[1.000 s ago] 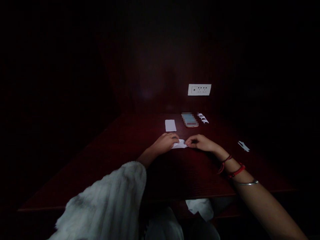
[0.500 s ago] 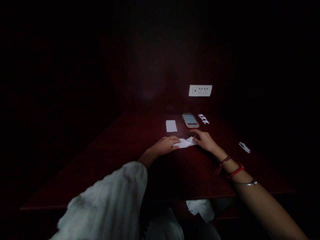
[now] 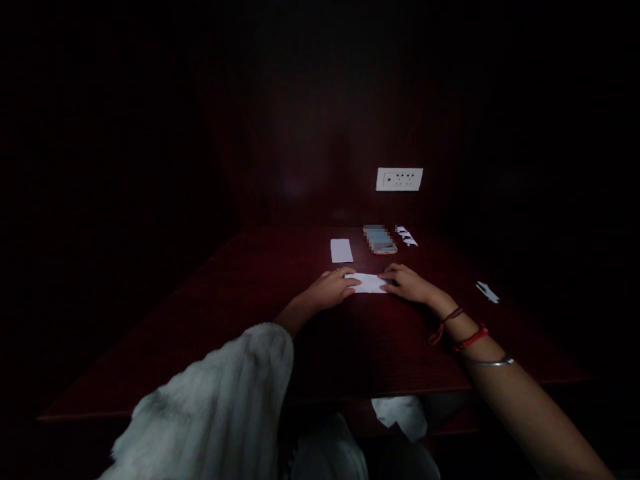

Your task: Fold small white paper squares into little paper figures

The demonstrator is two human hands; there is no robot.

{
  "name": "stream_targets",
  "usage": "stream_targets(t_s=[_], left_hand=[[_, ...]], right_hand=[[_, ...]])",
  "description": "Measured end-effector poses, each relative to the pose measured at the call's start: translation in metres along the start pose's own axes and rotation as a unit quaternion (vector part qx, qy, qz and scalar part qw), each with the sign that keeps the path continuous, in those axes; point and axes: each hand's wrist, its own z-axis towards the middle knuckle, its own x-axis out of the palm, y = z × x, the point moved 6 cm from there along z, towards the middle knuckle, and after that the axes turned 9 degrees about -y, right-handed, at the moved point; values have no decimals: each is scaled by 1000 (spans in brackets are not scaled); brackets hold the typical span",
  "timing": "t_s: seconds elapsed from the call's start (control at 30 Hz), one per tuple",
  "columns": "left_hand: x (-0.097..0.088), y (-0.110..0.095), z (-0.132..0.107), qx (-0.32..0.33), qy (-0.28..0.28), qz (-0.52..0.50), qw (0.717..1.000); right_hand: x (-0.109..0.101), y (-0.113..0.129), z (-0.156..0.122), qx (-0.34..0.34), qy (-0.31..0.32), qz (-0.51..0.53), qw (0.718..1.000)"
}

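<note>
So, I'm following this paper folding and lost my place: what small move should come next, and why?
Probably run a fingertip along the small white folded paper to sharpen the crease. It lies flat on the dark red wooden table, with the left hand pressing one end and the right hand the other.

Both hands flat on the dark red bench (image 3: pixel 240 313): left hand (image 3: pixel 333 289) presses the left end of a folded white paper (image 3: pixel 369 283), right hand (image 3: pixel 409 283) presses its right end. Farther off lie a white card (image 3: pixel 341 251), a phone (image 3: pixel 380 239) and paper scraps (image 3: pixel 406 236); another scrap (image 3: pixel 487 292) sits far right. A wall socket (image 3: pixel 399 179) shows behind.
</note>
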Motion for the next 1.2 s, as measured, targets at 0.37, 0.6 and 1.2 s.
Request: stream_targets(t_s=[0.37, 0.6, 1.2], left_hand=[[-16, 12, -3, -169, -64, 52, 982], [-14, 19, -5, -243, -68, 28, 967], [-7, 8, 0, -194, -104, -30, 975]], right_hand=[[-19, 19, -2, 26, -34, 46, 998], [-38, 25, 1, 32, -154, 53, 986], [-8, 28, 10, -13, -71, 52, 996]])
